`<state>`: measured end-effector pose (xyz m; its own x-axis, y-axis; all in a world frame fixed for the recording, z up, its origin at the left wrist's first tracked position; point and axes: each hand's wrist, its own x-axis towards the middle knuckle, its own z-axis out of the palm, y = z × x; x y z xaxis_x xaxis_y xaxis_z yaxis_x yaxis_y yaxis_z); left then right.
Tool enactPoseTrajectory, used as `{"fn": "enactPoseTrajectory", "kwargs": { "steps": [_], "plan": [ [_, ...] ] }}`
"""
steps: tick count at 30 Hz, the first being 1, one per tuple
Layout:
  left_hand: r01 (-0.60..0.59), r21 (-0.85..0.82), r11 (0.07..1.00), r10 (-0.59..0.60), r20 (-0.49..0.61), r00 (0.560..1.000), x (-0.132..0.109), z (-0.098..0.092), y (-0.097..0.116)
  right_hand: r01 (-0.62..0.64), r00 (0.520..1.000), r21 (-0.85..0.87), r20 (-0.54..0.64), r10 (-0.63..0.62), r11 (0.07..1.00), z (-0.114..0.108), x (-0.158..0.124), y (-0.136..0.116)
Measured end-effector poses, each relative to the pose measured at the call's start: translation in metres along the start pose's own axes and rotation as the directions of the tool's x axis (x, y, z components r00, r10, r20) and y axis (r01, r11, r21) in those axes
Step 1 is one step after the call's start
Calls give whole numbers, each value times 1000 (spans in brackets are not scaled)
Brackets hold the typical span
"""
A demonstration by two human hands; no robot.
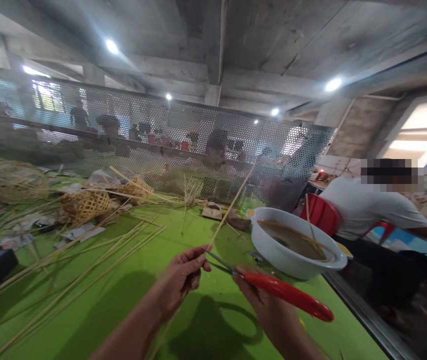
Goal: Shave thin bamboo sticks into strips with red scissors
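My left hand (182, 278) pinches a thin bamboo strip (232, 205) that rises up and to the right from my fingers. In my right hand (264, 305) are red-handled scissors (286, 292), fingers closed round the handle. The metal blades point left and meet the strip just beside my left fingertips. Both hands hover over the green table (97, 305).
A white basin (296, 245) of brown liquid with strips in it stands at the table's right edge. Several long bamboo strips (86, 260) lie across the left, with woven baskets (86, 204) behind. A perforated metal screen (183, 150) backs the table. A person in white (374, 210) sits to the right.
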<state>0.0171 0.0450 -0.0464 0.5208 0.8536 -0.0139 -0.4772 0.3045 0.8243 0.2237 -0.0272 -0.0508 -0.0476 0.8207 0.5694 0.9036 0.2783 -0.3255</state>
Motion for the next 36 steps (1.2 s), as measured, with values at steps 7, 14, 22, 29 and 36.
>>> {"fn": "enactPoseTrajectory", "kwargs": {
  "steps": [7, 14, 22, 29, 36],
  "plan": [
    [5, -19, 1000, -5, 25, 1000, 3, -3, -4, -75, 997, 51, -31, 76, 996, 2, -1, 5],
    [14, -13, 1000, -14, 40, 999, 0, -1, -1, -134, 989, 119, -45, 140, 984, -2, 2, 5],
    [6, -20, 1000, -5, 53, 999, 2, -2, -3, -157, 987, 167, -16, 162, 973, 0, 2, 4],
    [-1, -72, 997, 4, 51, 999, 5, -8, -6, -96, 995, 116, 17, 95, 989, 4, -2, 2],
    [66, -80, 995, -59, 91, 994, -5, 4, -1, -131, 990, 57, -50, 134, 990, 2, 1, 10]
  ]
}}
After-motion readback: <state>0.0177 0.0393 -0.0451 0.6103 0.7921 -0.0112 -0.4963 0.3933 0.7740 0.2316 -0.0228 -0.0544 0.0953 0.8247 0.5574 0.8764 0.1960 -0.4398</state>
